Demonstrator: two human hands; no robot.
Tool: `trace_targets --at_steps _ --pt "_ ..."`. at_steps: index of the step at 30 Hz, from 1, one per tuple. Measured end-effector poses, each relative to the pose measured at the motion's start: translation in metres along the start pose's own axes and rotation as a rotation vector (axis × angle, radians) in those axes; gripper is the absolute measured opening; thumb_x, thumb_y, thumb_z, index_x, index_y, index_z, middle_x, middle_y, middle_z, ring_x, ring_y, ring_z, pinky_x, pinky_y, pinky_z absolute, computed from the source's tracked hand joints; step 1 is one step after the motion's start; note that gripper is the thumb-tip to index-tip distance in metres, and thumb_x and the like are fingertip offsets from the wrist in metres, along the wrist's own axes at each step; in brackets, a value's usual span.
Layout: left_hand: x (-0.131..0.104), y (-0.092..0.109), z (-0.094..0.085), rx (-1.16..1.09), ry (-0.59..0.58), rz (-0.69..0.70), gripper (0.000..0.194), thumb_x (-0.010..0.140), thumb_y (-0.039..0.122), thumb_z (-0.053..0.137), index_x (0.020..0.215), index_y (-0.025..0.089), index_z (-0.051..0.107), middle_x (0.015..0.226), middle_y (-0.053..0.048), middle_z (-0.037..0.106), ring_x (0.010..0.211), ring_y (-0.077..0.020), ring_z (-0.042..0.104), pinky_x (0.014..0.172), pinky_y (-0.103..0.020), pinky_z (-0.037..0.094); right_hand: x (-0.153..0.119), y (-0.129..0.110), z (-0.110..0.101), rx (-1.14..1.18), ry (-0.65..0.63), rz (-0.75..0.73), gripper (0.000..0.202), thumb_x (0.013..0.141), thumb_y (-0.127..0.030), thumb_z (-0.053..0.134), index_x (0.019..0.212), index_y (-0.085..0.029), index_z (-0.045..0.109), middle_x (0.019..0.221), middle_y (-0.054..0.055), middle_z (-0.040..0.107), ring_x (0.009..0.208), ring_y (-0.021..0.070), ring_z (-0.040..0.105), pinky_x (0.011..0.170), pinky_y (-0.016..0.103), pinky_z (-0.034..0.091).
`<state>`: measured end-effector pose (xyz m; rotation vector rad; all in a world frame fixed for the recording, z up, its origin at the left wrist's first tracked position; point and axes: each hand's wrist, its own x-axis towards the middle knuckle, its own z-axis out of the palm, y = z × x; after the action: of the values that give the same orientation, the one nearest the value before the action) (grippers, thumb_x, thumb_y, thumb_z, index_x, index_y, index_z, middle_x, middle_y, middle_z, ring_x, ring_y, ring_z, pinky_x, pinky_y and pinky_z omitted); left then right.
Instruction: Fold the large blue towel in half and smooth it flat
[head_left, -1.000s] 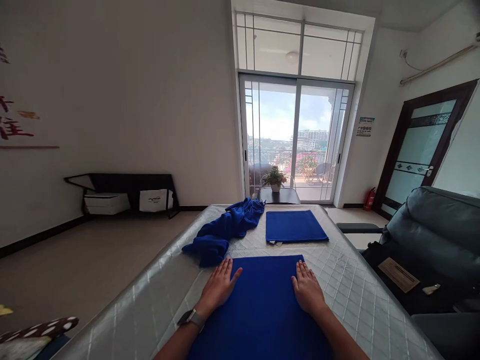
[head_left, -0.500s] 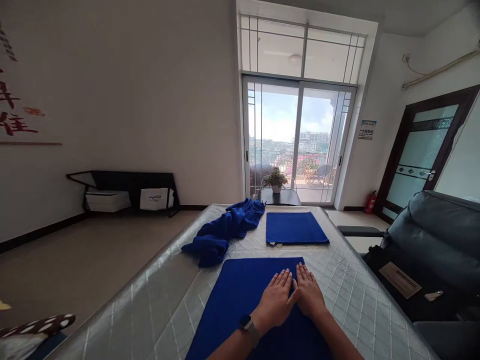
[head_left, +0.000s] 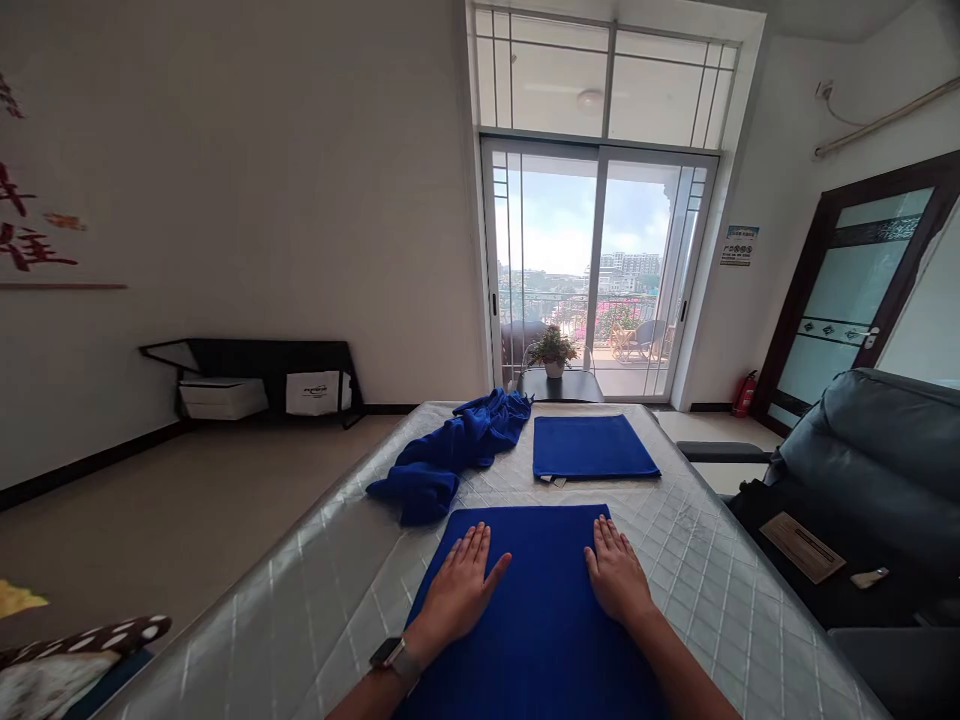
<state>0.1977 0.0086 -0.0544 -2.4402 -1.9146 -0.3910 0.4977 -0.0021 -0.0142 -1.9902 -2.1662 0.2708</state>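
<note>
left hand [head_left: 456, 592] + right hand [head_left: 619, 580]: open, just flat on the smooth cloth [head_left: 544, 630] | folded cloth [head_left: 594, 447]: looks done tbh | crumpled cloth [head_left: 456, 452]: not straightened yet

blue cloth [head_left: 536, 610] | plain, deep blue | spread flat, smooth | far edge nearly straight, near end out of view | on quilted silvery cover [head_left: 739, 600]

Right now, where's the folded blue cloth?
Head view, right of centre: the folded blue cloth lies flat on the quilted silver surface, right of the crumpled blue cloth, beyond the hands.
</note>
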Motion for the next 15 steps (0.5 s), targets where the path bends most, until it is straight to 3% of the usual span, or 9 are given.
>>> trace_targets --at_steps 2,5,15 --pt "-0.009 -0.022 -0.002 0.008 0.002 -0.028 0.086 0.102 0.07 0.021 0.162 0.01 0.034 0.169 -0.016 0.033 0.158 -0.0312 0.03 0.129 -0.053 0.03 0.0 0.0 0.0 -0.007 -0.001 -0.002 0.07 0.104 -0.04 0.02 0.165 -0.005 0.026 0.173 0.009 0.02 0.161 0.0204 0.012 0.13 0.039 0.009" --pt "-0.018 -0.036 -0.005 -0.013 -0.014 -0.088 0.09 0.102 0.071 0.018 0.163 0.007 0.03 0.17 -0.017 0.03 0.159 -0.0299 0.027 0.13 -0.051 0.028 0.001 0.001 0.001 -0.018 0.004 0.0 0.07 0.105 -0.04 0.019 0.165 -0.005 0.026 0.173 0.01 0.019 0.161 0.0208 0.013 0.13 0.039 0.009" --pt "-0.023 -0.025 -0.019 -0.106 -0.019 -0.128 0.096 0.1 0.075 0.015 0.163 0.004 0.027 0.172 -0.019 0.024 0.161 -0.0301 0.022 0.131 -0.05 0.022 -0.001 -0.003 0.0 -0.047 0.009 0.0 0.07 0.105 -0.04 0.017 0.165 -0.004 0.026 0.173 0.011 0.019 0.161 0.0212 0.012 0.13 0.039 0.011"
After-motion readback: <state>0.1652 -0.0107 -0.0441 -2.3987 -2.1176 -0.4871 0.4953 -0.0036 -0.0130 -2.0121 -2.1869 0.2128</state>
